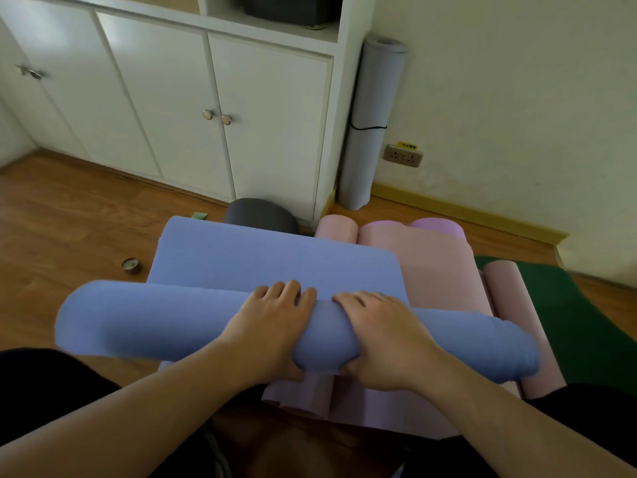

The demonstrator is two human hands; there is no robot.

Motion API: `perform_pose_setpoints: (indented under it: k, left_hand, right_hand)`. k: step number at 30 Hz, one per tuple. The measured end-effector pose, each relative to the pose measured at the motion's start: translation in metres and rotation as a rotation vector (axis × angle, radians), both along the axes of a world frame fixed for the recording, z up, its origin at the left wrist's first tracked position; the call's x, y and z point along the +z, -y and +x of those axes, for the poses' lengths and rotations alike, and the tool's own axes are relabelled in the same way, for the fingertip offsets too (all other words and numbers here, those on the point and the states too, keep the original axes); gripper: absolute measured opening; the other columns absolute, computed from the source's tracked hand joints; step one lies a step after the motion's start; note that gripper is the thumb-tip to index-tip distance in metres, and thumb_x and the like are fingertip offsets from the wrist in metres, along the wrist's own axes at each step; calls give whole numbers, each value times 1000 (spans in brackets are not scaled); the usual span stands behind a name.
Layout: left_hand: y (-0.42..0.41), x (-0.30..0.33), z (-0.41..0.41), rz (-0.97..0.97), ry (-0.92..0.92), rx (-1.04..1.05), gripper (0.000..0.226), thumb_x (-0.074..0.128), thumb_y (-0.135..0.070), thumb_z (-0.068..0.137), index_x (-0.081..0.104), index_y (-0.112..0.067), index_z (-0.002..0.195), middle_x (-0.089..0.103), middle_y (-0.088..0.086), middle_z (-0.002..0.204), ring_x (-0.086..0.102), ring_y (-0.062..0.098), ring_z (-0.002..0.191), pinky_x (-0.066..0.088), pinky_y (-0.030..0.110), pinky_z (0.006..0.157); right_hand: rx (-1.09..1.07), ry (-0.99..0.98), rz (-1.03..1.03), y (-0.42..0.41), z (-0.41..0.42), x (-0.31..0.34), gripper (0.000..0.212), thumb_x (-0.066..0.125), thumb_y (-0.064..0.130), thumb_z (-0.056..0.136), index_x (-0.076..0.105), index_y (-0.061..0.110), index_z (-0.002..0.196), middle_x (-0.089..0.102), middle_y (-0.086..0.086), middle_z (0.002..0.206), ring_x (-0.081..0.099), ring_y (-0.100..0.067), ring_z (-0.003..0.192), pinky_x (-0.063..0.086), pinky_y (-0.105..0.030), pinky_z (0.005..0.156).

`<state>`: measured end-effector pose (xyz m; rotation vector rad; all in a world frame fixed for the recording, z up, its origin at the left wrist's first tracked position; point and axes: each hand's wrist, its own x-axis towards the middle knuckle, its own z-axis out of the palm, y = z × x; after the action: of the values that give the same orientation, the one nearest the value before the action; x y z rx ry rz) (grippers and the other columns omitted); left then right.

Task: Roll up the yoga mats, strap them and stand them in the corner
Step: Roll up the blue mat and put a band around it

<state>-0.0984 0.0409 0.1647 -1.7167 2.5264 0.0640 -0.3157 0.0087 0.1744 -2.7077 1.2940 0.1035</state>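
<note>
Item: blue mat (269, 257), part-rolled. Your left hand (272, 326) & right hand (382, 336) both grasp the roll mid-span. Keep edges flush, tension even; roll twd cabinet (269, 115).

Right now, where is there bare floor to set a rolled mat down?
Bare wood floor lies left of the blue mat, between it and the white cabinets, apart from a small candle. The right side is crowded with pink mats and a green mat.
</note>
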Motion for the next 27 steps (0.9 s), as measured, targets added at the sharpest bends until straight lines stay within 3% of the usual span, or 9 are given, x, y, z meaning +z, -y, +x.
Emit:
perform_pose_setpoints:
  k: [5,8,14,16,20,22,27]
  left_hand:
    - [4,2,0,24,-23,18,82,76,-60,66,41,-23,131,55,-4,119,58,21,104,49,39,91]
    - [6,9,4,82,-111,61,81,76,-65,63,40,-27,126,58,-10,114,61,17,101,50,38,88]
    - [-3,-5,0,47,-39,-11,91,72,-63,61,41,-25,138,51,-4,125,54,22,111,47,38,96]
    - [-2,-7,-2,40,19,-24,94,75,-61,64,38,-23,141,49,-1,129,53,24,113,47,41,98]
    - [3,1,0,62,-22,-5,87,77,-58,66,39,-25,136,55,-4,122,58,22,107,50,41,93]
    - [5,6,3,91,-87,27,86,77,-60,62,39,-27,132,58,-8,117,60,19,103,51,39,90]
    - [1,3,5,102,-109,16,88,75,-66,62,39,-30,133,52,-9,123,54,17,111,46,36,97]
  right_hand:
    - [35,-19,-37,-6,0,-7,96,71,60,71,33,23,151,53,-2,135,56,-28,120,45,-44,106]
    - [58,-102,-94,-7,2,-10,111,80,57,67,23,21,155,46,-4,136,50,-29,120,44,-45,106]
    - [31,-25,-18,-5,1,-4,85,75,58,69,38,29,140,57,5,125,59,-23,110,50,-44,93]
    - [17,5,12,-5,1,-5,86,75,59,70,37,30,141,58,6,126,60,-22,111,50,-43,96]
    - [46,-41,-40,-10,2,-7,107,74,59,73,21,23,158,45,-2,143,50,-27,127,40,-43,112]
    - [65,-75,-98,-11,3,-8,111,79,56,68,22,21,156,44,-4,138,49,-28,122,42,-44,108]
    - [47,-31,-45,-6,4,-7,90,76,59,71,35,28,145,53,2,130,57,-24,112,48,-44,97]
